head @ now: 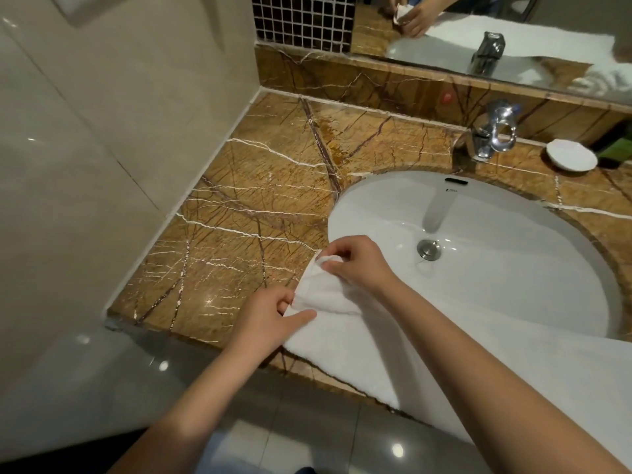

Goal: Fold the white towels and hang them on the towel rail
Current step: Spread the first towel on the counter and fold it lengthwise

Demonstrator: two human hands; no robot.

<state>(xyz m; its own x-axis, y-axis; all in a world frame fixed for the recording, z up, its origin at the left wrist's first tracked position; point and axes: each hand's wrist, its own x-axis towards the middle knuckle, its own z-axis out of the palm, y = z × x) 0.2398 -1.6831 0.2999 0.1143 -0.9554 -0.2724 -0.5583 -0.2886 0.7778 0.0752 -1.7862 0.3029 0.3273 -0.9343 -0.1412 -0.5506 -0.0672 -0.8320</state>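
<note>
Head view: towel [478, 371] lies over the sink's [496, 289] near rim.
Hands: your left hand [270, 319] and right hand [359, 265] both pinch its left end.
Handling: probably soft, light, floppy; hold corners.

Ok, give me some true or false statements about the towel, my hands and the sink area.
The left hand and right hand both pinch the white terry towel. True.
The towel lies wholly on the brown veined marble counter. False: it also drapes over the front of the white oval sink.
The chrome tap is running. False: no water flows.
A small round white dish sits right of the tap. True.
</note>
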